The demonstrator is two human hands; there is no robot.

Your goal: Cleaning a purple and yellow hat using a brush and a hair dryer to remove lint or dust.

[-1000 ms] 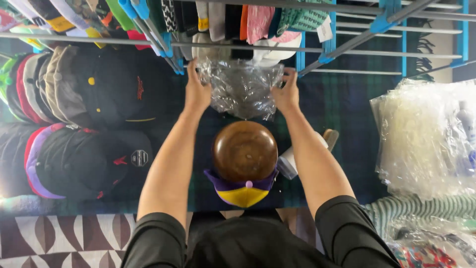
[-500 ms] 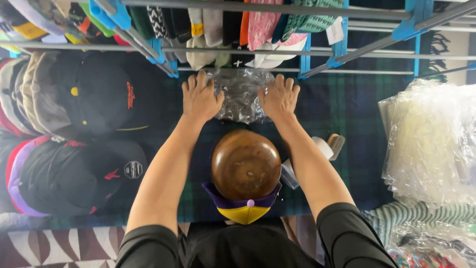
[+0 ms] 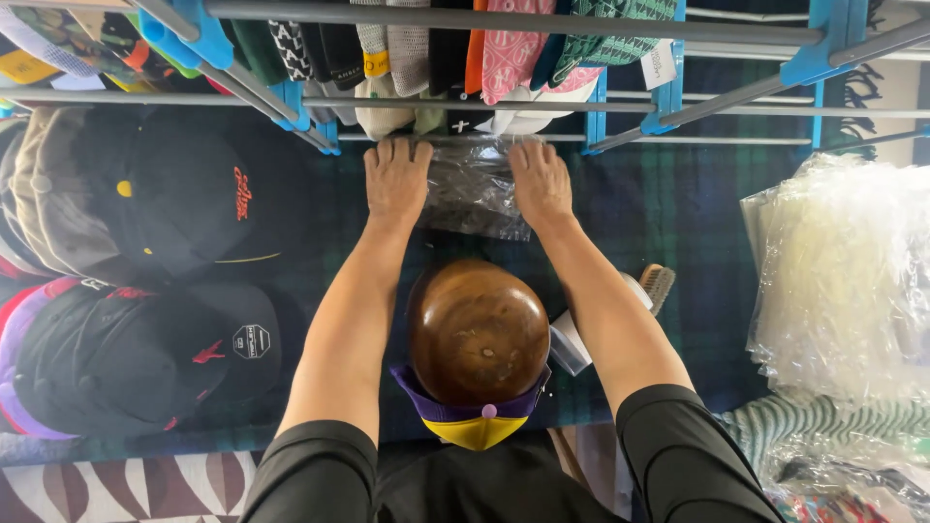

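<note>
The clear plastic bag is now pressed flat on the dark plaid cloth, just beyond the wooden dome form and directly under the rack's grey rail. A second ago it was held up by its two top corners and hung crumpled above the cloth; since then it has been lowered and spread, and both hands have been turned palm-down. The left hand is laid on the bag's left edge and the right hand on its right edge, fingers stretched out flat: nothing is pinched or lifted, so no closed grip is kept on the film, only downward pressure. By this change the bag is judged to be smoothed rather than carried. A purple and yellow cap is tucked under the near side of the dome form, and a brush lies to the right of it.
</note>
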